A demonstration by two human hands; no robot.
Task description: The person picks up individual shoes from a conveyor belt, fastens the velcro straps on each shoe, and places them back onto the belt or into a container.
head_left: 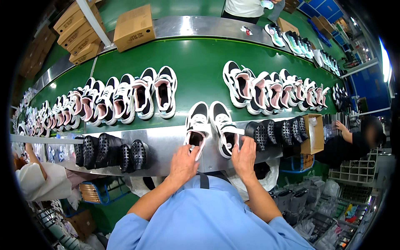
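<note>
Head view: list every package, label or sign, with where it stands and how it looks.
Brown cardboard box: far side of the green belt, closed, dark print on its side.
Stack of flat brown cartons: upper left, leaning.
Small open brown box: right on the metal ledge beside black insoles.
No signs or screens are visible.

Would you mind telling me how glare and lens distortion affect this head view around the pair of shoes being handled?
Head view: fisheye bends the green belt and steel ledge into arcs, corners black; bright glare on the far metal rail; left hand, right hand and the two shoes stay sharp and evenly lit.
</note>
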